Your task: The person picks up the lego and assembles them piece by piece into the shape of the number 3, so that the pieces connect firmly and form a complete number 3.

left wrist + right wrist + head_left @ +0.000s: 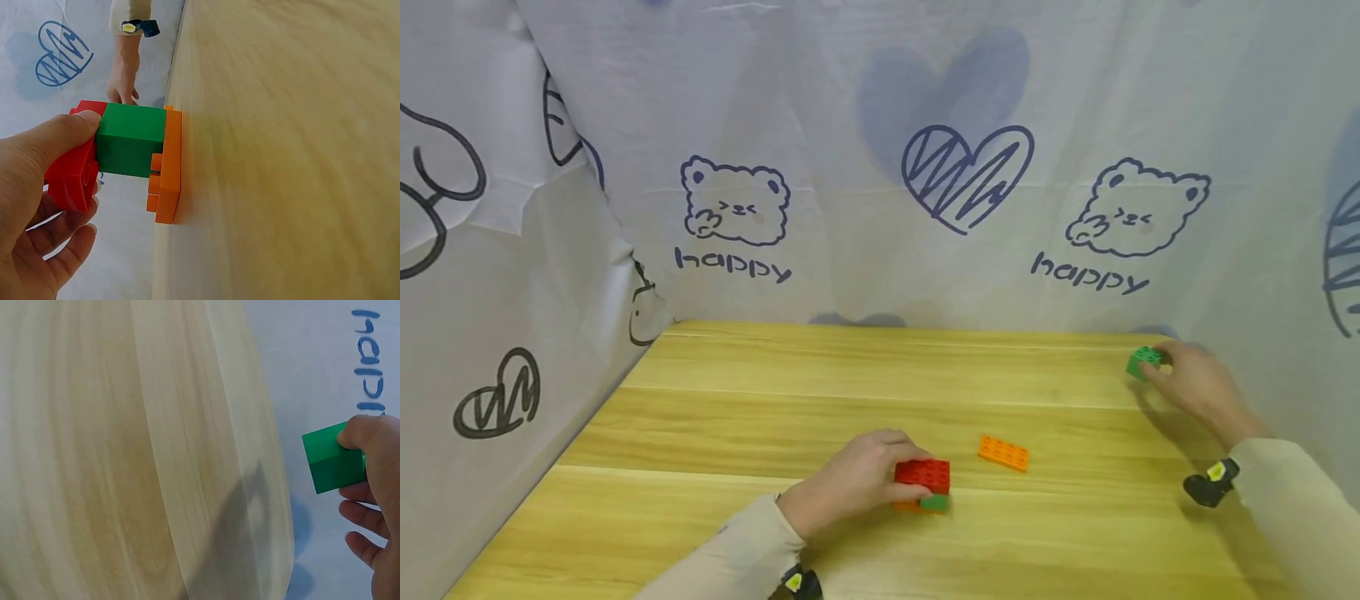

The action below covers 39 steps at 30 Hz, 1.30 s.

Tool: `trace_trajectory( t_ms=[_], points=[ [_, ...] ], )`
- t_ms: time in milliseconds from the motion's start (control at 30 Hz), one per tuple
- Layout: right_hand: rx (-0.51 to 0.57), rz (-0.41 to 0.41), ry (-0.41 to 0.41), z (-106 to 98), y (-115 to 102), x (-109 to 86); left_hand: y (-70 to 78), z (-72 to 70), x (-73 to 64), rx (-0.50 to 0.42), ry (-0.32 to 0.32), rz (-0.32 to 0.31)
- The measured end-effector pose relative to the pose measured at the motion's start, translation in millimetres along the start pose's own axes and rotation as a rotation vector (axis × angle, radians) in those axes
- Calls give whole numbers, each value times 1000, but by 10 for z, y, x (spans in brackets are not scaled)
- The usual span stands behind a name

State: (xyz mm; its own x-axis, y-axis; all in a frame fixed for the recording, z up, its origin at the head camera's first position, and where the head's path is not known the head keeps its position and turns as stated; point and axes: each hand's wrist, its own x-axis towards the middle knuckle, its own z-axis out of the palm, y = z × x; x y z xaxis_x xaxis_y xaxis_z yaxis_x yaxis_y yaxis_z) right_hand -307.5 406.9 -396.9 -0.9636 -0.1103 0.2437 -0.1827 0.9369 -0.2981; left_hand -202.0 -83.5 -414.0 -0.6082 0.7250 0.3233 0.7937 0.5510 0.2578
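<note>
My left hand grips a red toy building brick between thumb and fingers. Beneath it a green brick stands on an orange flat brick, and the three form one stack at the table surface. Far to the right, my right hand pinches a second green brick by its sides; the right wrist view shows it raised above the table. Between the hands, nearer the left one, a second orange flat brick lies studs up, touched by neither hand.
The wooden table ends at the back against a hanging white cloth printed with hearts and bears. More of this cloth hangs along the left side and at the right. Dark wrist straps sit on both sleeves.
</note>
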Motion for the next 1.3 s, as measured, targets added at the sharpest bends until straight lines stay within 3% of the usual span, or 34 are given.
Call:
trace_trajectory(
  t_ms=[267, 467, 1000, 1300],
  points=[
    [32, -2, -23, -19, -188, -63, 1, 12, 12, -13, -2, -4],
    [38, -11, 8, -20, -318, -86, -7, 16, 5, -18, 4, 5],
    [9, -110, 31, -68, -826, -174, 3, -2, 11, -27, 3, 3],
    [10, -220, 58, -50, -1131, -237, 9, 0, 5, -37, 7, -8]
  ],
)
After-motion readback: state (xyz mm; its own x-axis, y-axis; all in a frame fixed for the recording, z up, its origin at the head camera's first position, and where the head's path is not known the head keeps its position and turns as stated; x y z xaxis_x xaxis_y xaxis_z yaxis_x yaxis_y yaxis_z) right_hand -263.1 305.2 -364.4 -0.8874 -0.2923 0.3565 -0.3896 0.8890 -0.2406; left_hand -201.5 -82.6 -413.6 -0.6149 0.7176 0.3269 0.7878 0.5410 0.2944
